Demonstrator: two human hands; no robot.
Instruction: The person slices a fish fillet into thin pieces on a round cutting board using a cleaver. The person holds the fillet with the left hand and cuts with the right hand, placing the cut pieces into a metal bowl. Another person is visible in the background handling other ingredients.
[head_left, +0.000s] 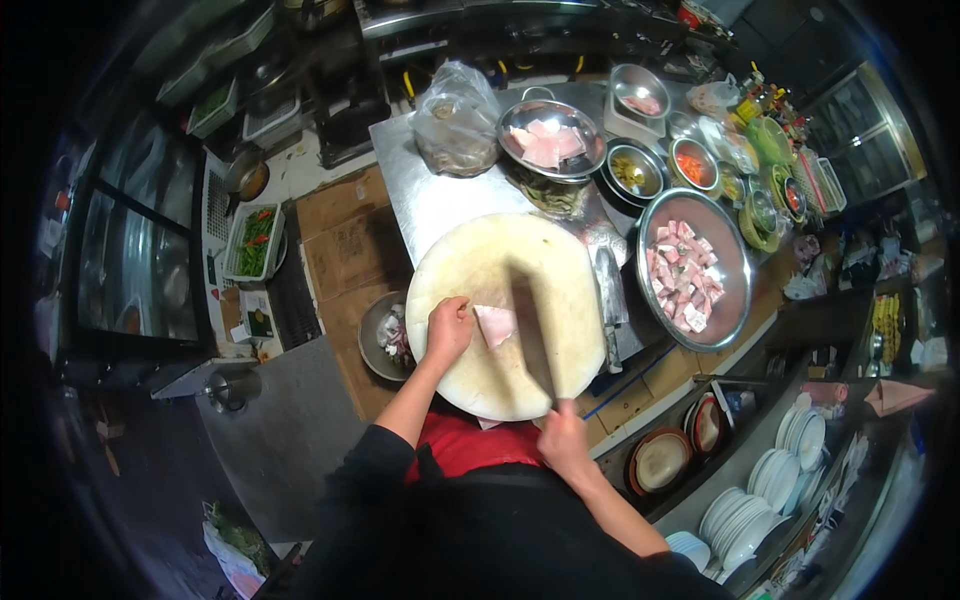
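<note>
A round, pale chopping board (450, 247) lies before me at the steel table's edge. On its middle rests a pale pink piece of raw flesh (495, 324), probably fish. My left hand (450, 330) is just left of the piece, fingers curled in, with nothing visible in it. My right hand (564, 442) grips the handle of a cleaver (534, 330); its broad blade is blurred and stands right of the piece, over the board. Another cleaver (610, 289) lies along the board's right edge. Farther right, a large steel bowl (739, 300) holds several cut pink chunks (682, 274).
Behind the board are a steel colander (551, 174) with pale slices, a filled plastic bag (456, 124) and small ingredient bowls (636, 174). A bowl (373, 352) with chopped onion-like pieces sits lower left. Stacked plates (739, 525) fill a right shelf. Cardboard (349, 262) covers floor at left.
</note>
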